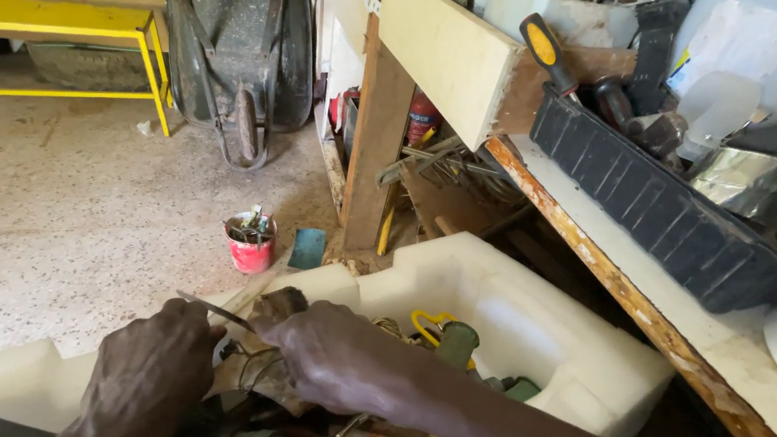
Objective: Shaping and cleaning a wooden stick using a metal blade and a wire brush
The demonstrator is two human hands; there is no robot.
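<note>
Two hands mid-rummage in white foam tray [543, 348]: left hand [155, 366] pinching thin metal blade [214, 310], right hand [341, 358] curled (fingertips hidden); tools unsorted.

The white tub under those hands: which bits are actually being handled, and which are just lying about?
In hand:
left hand gripping a thin metal blade
right hand on a dark lump
white tub

Lying about:
red cup
wheelbarrow
yellow-handled screwdriver
black tray

Left hand [152, 368] fingertips hidden; tray [540, 328] contents partly covered.
</note>
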